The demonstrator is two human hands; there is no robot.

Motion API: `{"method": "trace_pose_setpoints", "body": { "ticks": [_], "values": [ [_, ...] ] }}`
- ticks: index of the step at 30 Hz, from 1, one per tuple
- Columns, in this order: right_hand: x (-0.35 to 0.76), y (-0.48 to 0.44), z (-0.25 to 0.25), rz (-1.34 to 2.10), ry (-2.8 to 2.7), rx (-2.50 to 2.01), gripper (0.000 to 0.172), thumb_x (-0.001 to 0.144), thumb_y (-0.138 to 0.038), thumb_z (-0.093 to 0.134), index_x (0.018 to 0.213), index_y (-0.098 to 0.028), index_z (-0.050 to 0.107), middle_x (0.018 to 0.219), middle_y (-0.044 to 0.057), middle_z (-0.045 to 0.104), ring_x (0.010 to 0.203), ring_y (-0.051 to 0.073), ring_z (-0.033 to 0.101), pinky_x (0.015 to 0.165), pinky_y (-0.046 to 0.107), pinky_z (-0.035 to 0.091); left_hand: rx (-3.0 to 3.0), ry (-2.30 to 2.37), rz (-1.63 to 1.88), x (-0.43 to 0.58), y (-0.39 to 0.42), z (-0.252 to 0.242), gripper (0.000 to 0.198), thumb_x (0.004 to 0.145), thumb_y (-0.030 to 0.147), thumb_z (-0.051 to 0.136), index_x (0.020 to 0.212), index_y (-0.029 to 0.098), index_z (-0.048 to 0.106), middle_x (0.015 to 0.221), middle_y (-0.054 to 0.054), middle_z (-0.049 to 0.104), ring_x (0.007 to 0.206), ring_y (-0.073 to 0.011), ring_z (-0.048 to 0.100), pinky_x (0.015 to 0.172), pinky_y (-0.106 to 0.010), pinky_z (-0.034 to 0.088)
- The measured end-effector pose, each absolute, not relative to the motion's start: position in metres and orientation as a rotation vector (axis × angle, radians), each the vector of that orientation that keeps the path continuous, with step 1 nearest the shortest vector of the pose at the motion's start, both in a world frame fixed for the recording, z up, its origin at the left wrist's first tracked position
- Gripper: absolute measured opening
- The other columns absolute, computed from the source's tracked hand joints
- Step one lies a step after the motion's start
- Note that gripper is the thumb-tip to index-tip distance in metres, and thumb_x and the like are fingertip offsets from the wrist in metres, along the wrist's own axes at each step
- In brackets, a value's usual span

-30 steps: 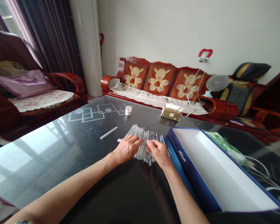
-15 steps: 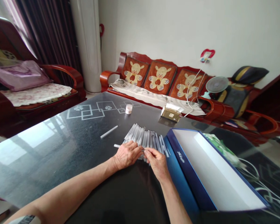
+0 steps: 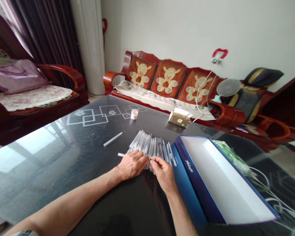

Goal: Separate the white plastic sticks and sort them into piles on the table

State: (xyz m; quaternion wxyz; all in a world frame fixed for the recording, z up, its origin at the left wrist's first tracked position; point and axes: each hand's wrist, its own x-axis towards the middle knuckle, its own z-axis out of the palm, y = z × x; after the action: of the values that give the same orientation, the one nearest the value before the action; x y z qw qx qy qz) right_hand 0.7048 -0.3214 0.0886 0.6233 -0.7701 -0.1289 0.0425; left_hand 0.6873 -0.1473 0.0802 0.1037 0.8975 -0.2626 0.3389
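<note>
From where I stand, the dark table (image 3: pixel 71 157) fills the space in front of the person, its top glossy with window light. The box (image 3: pixel 196 180) sits open on the right, just past the right forearm, its long side slanting toward the person.

Next comes the pile (image 3: pixel 142 142), a heap of slim, pale pens just beyond the fingers and partly hidden under them. Most of these point away from the person, fanned so that the far ends lean in toward each other.

The left hand (image 3: pixel 133 165) lies palm down at the near left edge of the pile, fingers curled over the held pen (image 3: pixel 121 154). The right hand (image 3: pixel 163 172) comes in from the other side, thumb and forefinger drawn together at that pen's right end; the fingertips hide most of what they pinch.

That pen is what the hands turn on. Its long axis runs sideways, from the pale end poking out left of the left hand to the meeting fingertips, so it lies across the pile's direction. The left hand covers most of its length, while the right has only the tip.

One loose pen (image 3: pixel 112 139) lies apart, beyond the left hand and to its left, slanting away rightward; the left hand is nearer to it.
</note>
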Motion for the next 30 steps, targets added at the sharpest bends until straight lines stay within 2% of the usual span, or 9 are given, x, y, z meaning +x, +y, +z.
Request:
{"method": "trace_pose_setpoints", "body": {
  "ticks": [4, 7, 9, 11, 14, 19, 22, 25, 30],
  "values": [
    [0.704, -0.321, 0.089, 0.141, -0.273, -1.738, 0.042, 0.078, -0.048, 0.062, 0.104, -0.015, 0.064, 0.082, 0.007, 0.069, 0.06, 0.015, 0.063, 0.045, 0.022, 0.045, 2.636, -0.777, 1.002, 0.688, -0.148, 0.079, 0.022, 0.093, 0.031, 0.045, 0.095, 0.016, 0.062, 0.07, -0.003, 0.053, 0.065, -0.0163, 0.047, 0.057, -0.028, 0.037],
    [0.702, -0.32, 0.091, 0.069, -0.281, -1.836, 0.036, 0.083, -0.049, 0.056, 0.086, -0.014, 0.067, 0.065, 0.004, 0.065, 0.053, 0.013, 0.058, 0.051, 0.023, 0.047, 2.635, -0.789, 0.999, 0.688, -0.148, 0.079, 0.023, 0.093, 0.031, 0.044, 0.094, 0.016, 0.062, 0.07, -0.003, 0.053, 0.065, -0.0162, 0.047, 0.057, -0.028, 0.037],
    [0.703, -0.32, 0.091, 0.046, -0.303, -1.853, 0.035, 0.083, -0.048, 0.057, 0.082, -0.015, 0.068, 0.063, 0.003, 0.064, 0.054, 0.014, 0.059, 0.053, 0.023, 0.047, 2.639, -0.798, 0.997, 0.688, -0.148, 0.081, 0.023, 0.094, 0.031, 0.044, 0.093, 0.016, 0.062, 0.069, -0.003, 0.053, 0.064, -0.016, 0.047, 0.057, -0.028, 0.037],
    [0.704, -0.321, 0.089, 0.083, -0.307, -1.804, 0.034, 0.08, -0.047, 0.06, 0.09, -0.016, 0.067, 0.072, 0.005, 0.067, 0.062, 0.016, 0.063, 0.05, 0.022, 0.046, 2.642, -0.796, 1.001, 0.688, -0.147, 0.082, 0.023, 0.094, 0.031, 0.044, 0.093, 0.016, 0.062, 0.069, -0.003, 0.053, 0.064, -0.0158, 0.047, 0.057, -0.028, 0.036],
    [0.705, -0.322, 0.086, 0.147, -0.272, -1.723, 0.045, 0.077, -0.05, 0.063, 0.107, -0.015, 0.063, 0.08, 0.007, 0.069, 0.063, 0.017, 0.065, 0.044, 0.021, 0.043, 2.64, -0.788, 1.018, 0.688, -0.147, 0.083, 0.024, 0.094, 0.031, 0.044, 0.093, 0.016, 0.062, 0.069, -0.003, 0.053, 0.063, -0.0155, 0.047, 0.056, -0.028, 0.036],
    [0.702, -0.321, 0.09, 0.056, -0.277, -1.829, 0.038, 0.083, -0.05, 0.056, 0.082, -0.014, 0.068, 0.059, 0.003, 0.063, 0.05, 0.013, 0.057, 0.051, 0.023, 0.046, 2.644, -0.807, 1.011, 0.686, -0.148, 0.082, 0.025, 0.094, 0.031, 0.043, 0.092, 0.016, 0.062, 0.069, -0.003, 0.053, 0.064, -0.0151, 0.047, 0.056, -0.027, 0.036],
    [0.702, -0.321, 0.092, 0.084, -0.307, -1.8, 0.034, 0.081, -0.048, 0.059, 0.088, -0.015, 0.068, 0.067, 0.003, 0.067, 0.056, 0.014, 0.061, 0.053, 0.023, 0.048, 2.654, -0.806, 0.997, 0.686, -0.148, 0.081, 0.023, 0.094, 0.031, 0.043, 0.094, 0.016, 0.062, 0.07, -0.003, 0.053, 0.065, -0.0152, 0.047, 0.057, -0.027, 0.037],
    [0.702, -0.322, 0.092, 0.137, -0.278, -1.765, 0.04, 0.079, -0.051, 0.06, 0.097, -0.015, 0.066, 0.069, 0.003, 0.067, 0.055, 0.015, 0.061, 0.048, 0.023, 0.047, 2.652, -0.81, 0.993, 0.686, -0.147, 0.08, 0.022, 0.094, 0.03, 0.044, 0.095, 0.016, 0.061, 0.07, -0.003, 0.053, 0.065, -0.0153, 0.048, 0.058, -0.027, 0.038],
    [0.701, -0.323, 0.097, 0.106, -0.288, -1.854, 0.035, 0.084, -0.048, 0.055, 0.082, -0.015, 0.066, 0.064, 0.003, 0.064, 0.053, 0.013, 0.059, 0.054, 0.022, 0.048, 2.656, -0.814, 0.961, 0.685, -0.148, 0.081, 0.022, 0.094, 0.03, 0.044, 0.096, 0.016, 0.061, 0.071, -0.003, 0.054, 0.066, -0.0154, 0.049, 0.059, -0.027, 0.039]
  ]
}}
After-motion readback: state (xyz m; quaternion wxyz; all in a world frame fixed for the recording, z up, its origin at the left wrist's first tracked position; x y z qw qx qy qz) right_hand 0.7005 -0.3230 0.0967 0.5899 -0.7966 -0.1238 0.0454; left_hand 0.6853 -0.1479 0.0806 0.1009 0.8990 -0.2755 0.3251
